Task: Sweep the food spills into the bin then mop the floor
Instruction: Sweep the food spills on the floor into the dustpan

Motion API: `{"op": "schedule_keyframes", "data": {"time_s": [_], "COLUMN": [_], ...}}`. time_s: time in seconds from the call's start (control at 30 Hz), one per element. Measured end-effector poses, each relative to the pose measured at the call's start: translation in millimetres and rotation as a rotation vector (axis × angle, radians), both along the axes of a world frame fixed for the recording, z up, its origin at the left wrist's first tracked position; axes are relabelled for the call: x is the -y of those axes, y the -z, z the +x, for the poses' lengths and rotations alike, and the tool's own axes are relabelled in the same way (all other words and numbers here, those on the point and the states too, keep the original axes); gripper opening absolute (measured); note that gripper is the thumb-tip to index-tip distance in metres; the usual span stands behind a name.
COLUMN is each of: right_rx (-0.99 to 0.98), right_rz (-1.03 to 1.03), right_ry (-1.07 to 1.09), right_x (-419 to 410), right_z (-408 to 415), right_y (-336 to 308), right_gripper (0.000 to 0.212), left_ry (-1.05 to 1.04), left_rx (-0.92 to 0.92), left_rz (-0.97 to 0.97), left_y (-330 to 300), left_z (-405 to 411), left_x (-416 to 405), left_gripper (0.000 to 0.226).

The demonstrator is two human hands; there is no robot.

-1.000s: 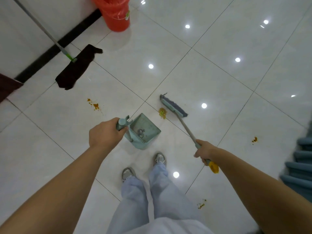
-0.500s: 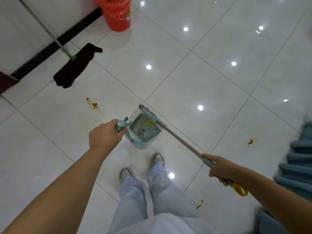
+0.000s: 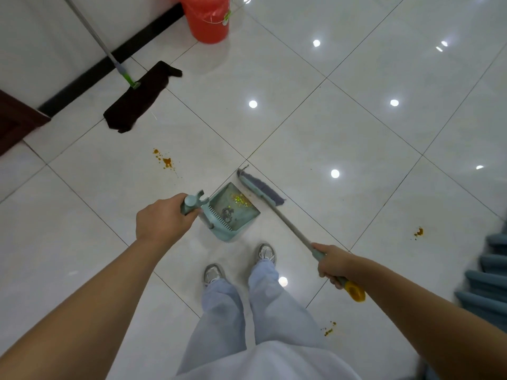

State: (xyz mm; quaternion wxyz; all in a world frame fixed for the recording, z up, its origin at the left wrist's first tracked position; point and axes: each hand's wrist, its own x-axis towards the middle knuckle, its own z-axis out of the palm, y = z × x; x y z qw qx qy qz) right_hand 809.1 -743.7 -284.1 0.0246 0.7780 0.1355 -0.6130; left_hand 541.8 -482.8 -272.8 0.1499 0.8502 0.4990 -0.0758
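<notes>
left hand (image 3: pixel 162 220) gripped the dustpan (image 3: pixel 233 212) handle; right hand (image 3: pixel 333 263) gripped the broom (image 3: pixel 260 190) pole. yellow crumbs (image 3: pixel 241 200) lay inside the dustpan, broom head just beside its open edge. orange spills (image 3: pixel 164 160) lay on the floor (image 3: pixel 329 127); mop (image 3: pixel 137 97) rested near the red bin (image 3: pixel 208 17).

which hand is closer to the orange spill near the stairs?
Right. The right hand, gripping the broom handle, sits left of and slightly below that spill. The left hand, holding the dustpan handle, is far across the floor, beyond the dustpan.
</notes>
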Motion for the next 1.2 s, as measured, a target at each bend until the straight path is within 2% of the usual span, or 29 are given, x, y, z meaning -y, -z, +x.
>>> {"op": "schedule_keyframes", "data": {"time_s": [0.13, 0.33, 0.53, 0.7, 0.9, 1.03, 1.2], "right_rx": [-0.101, 0.016, 0.128, 0.096, -0.051, -0.100, -0.040], "right_rz": [-0.010, 0.034, 0.017, -0.017, -0.013, -0.035, -0.032], "right_ry": [0.080, 0.212, 0.195, 0.112, 0.036, 0.031, 0.125], "right_x": [14, 46, 19, -9, -24, -11, 16], "right_z": [-11, 1, -2, -35, -91, -106, -113], "right_y": [-13, -26, -8, 3, 3, -14, -38], "right_gripper": [0.075, 0.075, 0.075, 0.077, 0.077, 0.076, 0.077], "left_ry": [0.001, -0.022, -0.043, -0.062, -0.094, -0.071, -0.101], "left_rx": [0.007, 0.015, 0.013, -0.017, -0.012, 0.001, 0.056], "left_rz": [-0.020, -0.032, -0.051, -0.036, -0.034, -0.034, -0.067], "left_y": [2, 1, -8, -13, -10, -5, -4], "left_z": [1, -14, -33, -61, -89, -98, -114], "left_x": [-2, -4, -6, -10, -13, -14, -11], "left_gripper": [0.029, 0.028, 0.029, 0.028, 0.029, 0.030, 0.030]}}
